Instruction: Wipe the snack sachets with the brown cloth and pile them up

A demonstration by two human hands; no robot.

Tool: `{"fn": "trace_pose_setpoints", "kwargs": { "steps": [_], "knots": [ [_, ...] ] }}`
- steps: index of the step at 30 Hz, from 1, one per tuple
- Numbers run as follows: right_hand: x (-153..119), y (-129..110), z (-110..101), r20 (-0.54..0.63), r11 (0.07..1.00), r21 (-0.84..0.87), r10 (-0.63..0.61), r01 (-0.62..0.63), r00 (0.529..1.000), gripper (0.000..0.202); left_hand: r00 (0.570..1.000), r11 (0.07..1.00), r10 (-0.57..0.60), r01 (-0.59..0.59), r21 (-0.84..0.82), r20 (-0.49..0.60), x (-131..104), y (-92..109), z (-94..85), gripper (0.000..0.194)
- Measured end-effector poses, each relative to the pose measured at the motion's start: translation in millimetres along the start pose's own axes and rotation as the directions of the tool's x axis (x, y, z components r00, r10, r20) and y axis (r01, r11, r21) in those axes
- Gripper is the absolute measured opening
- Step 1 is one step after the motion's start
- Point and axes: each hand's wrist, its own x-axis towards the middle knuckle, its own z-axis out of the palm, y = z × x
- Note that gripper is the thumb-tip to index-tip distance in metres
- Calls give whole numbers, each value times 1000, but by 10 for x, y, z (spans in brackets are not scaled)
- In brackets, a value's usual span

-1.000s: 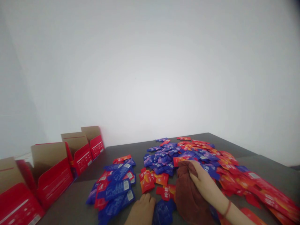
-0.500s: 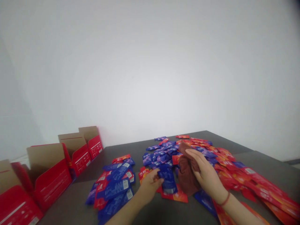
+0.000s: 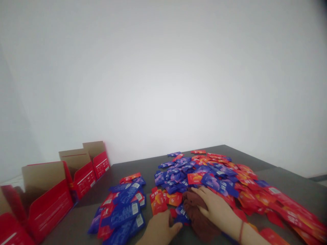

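Observation:
A bunched brown cloth (image 3: 196, 214) is under my right hand (image 3: 214, 207), whose fingers curve over its top and grip it. Part of a blue packet (image 3: 182, 214) shows at the cloth's left side; the rest is covered. My left hand (image 3: 160, 228) is low at the front, thumb and fingers apart, with nothing visible between them. Just beyond its fingers lies a red-orange packet (image 3: 157, 200). To its left is a stack of blue and red packets (image 3: 127, 207), several with barcodes facing up.
Red cardboard boxes (image 3: 51, 207) with raised brown flaps line the left side. A mixed heap of purple-blue packets (image 3: 176, 173) and red-orange packets (image 3: 247, 194) spreads over the dark table (image 3: 143, 162). A pale wall stands behind.
The blue packet that my left hand pinched is out of its fingers, and that hand has moved down toward me. My right hand has lowered with the brown cloth, slightly leftward.

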Motion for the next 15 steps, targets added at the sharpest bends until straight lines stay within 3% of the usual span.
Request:
{"fn": "trace_pose_setpoints", "kwargs": {
  "steps": [2, 4, 6, 10, 15],
  "knots": [
    [10, 3, -32, -27, 1000, -17, 8, -8, 1000, 62, 989, 993, -23, 39, -110, 143, 40, -16, 104, 28],
    [20, 23, -123, -68, 999, -32, 0, -2, 998, 59, 937, 956, -24, 124, -265, 349, 149, -39, 201, 29],
    [34, 58, -246, -144, 998, -55, 0, -9, 990, 53, 887, 892, -33, 234, -386, 461, 274, -69, 249, 27],
    [53, 101, -328, -282, 991, -125, 19, -57, 959, 36, 892, 778, -59, 322, -540, 447, 427, -138, 248, 27],
    [33, -121, 75, -103, 988, -156, -25, 9, 994, 37, 889, 768, -40, 319, -555, 456, 496, -191, 344, 37]
  ]
}}
